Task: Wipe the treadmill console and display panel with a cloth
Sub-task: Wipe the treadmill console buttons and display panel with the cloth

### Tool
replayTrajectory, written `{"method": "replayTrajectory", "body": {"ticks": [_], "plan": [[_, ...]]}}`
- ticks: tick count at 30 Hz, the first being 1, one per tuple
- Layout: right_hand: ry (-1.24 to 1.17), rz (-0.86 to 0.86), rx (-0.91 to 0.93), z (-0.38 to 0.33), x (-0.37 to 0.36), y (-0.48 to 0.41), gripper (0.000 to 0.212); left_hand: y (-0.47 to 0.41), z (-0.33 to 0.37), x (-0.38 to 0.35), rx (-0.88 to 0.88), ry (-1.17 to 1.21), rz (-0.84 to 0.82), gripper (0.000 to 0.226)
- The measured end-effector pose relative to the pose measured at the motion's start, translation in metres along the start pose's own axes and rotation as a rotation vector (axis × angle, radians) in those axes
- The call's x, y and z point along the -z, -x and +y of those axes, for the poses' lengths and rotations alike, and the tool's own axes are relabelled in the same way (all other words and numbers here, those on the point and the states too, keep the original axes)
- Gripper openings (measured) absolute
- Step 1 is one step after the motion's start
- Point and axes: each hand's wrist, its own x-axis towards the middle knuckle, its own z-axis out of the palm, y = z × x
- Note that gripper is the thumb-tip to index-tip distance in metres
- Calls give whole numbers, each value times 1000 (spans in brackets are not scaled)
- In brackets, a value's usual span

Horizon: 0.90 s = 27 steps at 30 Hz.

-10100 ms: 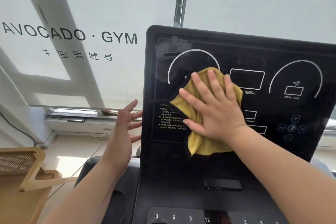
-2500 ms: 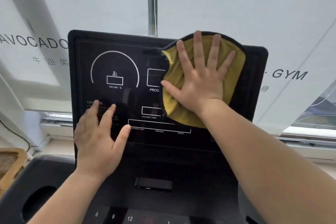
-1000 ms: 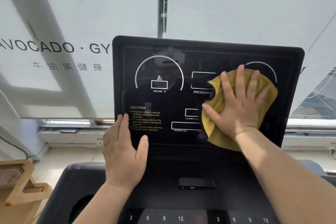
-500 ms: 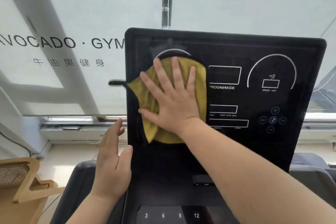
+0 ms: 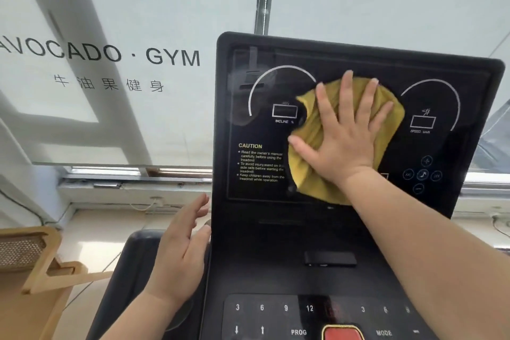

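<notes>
Frosted gym window (image 5: pixel 110 22) w/ lettering is filling the bkgd, so it's a gym floor. Display panel (image 5: pixel 356 124) is standing tilted up at centre-right, console (image 5: pixel 303 312) w/ keys sitting at its 6 o'clock. Right hand (image 5: pixel 347 141) is pressing flat, fingers spread apart, pinning the yellow cloth (image 5: pixel 311 182) against mid-panel, prob. to cover more glass per stroke. Left hand (image 5: pixel 179 254) is hanging open at the panel's 8 o'clock edge, gripping nothing; contact unclear, likely steadying.
</notes>
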Motion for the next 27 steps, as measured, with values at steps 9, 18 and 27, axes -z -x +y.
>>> {"method": "replayTrajectory", "body": {"ticks": [9,18,27], "plan": [[-65,-57,8,-82,-6,10,95,24,-28,19,155,-119,-64,55],[-67,-229,258,-134,-42,116,93,46,-25,22,198,-232,-12,57],[-169,-314,379,-137,-26,157,81,45,-13,15,264,-206,6,64]]}}
